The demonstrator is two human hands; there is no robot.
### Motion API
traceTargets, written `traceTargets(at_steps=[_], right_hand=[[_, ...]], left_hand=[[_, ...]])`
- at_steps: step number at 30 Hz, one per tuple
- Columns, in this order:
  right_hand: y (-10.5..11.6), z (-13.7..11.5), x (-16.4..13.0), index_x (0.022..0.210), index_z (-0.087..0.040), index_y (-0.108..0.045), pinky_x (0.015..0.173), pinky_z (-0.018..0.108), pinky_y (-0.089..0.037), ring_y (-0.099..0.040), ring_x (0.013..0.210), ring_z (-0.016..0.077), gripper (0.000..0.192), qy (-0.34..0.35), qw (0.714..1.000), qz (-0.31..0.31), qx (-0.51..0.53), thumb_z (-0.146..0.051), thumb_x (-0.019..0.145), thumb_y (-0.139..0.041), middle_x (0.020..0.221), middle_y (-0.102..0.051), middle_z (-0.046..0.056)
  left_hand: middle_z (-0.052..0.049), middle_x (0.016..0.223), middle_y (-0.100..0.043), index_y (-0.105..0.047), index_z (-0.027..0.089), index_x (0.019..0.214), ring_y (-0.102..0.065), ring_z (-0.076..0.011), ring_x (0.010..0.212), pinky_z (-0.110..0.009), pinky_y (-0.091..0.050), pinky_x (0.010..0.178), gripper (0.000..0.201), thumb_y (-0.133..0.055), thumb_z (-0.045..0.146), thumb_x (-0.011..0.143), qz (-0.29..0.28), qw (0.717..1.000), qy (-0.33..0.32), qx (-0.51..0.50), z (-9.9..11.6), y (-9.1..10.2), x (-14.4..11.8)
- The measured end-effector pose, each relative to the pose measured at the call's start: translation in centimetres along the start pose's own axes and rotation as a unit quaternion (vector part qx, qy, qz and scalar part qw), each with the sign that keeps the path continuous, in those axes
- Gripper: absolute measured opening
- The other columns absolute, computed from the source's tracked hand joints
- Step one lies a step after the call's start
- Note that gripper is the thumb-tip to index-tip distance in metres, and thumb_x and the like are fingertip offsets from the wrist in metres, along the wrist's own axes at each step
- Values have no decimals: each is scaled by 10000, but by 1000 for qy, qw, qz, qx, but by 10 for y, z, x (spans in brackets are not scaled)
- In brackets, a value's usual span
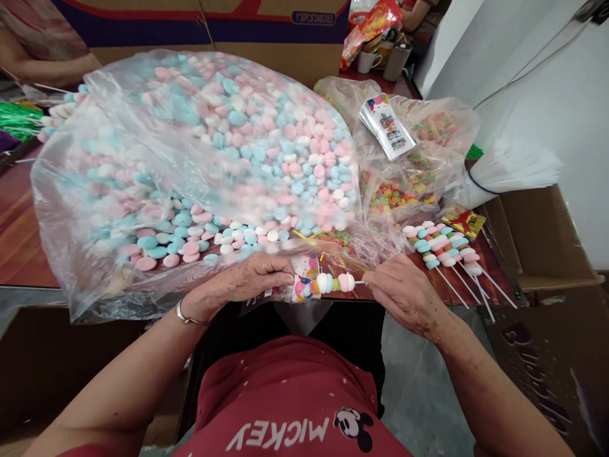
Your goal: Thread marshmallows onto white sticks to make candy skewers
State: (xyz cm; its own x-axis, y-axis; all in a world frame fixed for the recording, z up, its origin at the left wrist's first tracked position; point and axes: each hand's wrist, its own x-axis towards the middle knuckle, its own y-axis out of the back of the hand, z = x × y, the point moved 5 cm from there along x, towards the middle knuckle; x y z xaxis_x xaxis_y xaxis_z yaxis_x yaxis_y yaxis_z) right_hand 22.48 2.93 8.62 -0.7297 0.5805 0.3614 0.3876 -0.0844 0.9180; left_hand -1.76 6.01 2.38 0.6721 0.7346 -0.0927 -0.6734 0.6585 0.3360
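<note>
A person's left hand [261, 277] pinched a printed clear wrapper [300, 289] at 1 end of a marshmallow skewer [328, 284], while the right hand [403, 292] pinched its white stick [359, 282]. The skewer lay level between the 2 hands, by the table's [16, 251] near edge, before a large clear bag [261, 127] of marshmallows. More skewers [445, 244] lay beside the right hand.

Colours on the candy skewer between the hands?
Candy skewer: mainly white, pink, pale blue and yellow-green; clearest in head view.
</note>
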Motion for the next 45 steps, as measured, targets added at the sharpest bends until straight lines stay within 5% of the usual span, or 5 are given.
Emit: traceTargets(at_steps=[17,21,25,31,45], right_hand=[[-14,-9,-4,842,-177,-606,659,278,-362,-527,624,119,199,-63,995,57,61,-142,957,-447,674,-617,-3],[-18,-10,-5,839,-180,-613,652,267,-372,-548,623,113,164,-88,990,100,53,-126,935,-492,679,-644,-5],[-22,-12,-9,860,-194,-617,645,257,-415,-580,639,119,152,-146,974,154,80,-117,921,-500,750,-695,7],[-35,-24,-11,885,-201,-619,651,255,-460,-612,674,138,153,-206,949,211,107,-121,922,-494,737,-682,7],[-58,-36,-21,843,-199,-617,586,252,-417,-563,585,119,196,-236,941,215,107,-119,932,-462,685,-665,3]], left_hand=[[18,551,-566,-673,155,664,-467,-84,488,-179,-347,462,215,-699,343,765,13,988,98,-120,9,12,4],[-38,614,-661,-722,149,801,-501,-93,413,-188,-361,396,321,-739,462,735,78,945,112,-298,7,19,4],[-144,734,-729,-708,134,1026,-494,-129,345,-220,-314,301,719,-617,759,683,44,878,66,-473,10,8,8],[-119,825,-718,-711,225,1014,-517,-140,459,-239,-357,387,823,-641,864,500,100,841,-24,-531,15,-10,17],[11,755,-528,-664,240,1066,-378,-79,570,-240,-285,526,777,-928,524,393,95,895,-64,-431,32,-35,14]])
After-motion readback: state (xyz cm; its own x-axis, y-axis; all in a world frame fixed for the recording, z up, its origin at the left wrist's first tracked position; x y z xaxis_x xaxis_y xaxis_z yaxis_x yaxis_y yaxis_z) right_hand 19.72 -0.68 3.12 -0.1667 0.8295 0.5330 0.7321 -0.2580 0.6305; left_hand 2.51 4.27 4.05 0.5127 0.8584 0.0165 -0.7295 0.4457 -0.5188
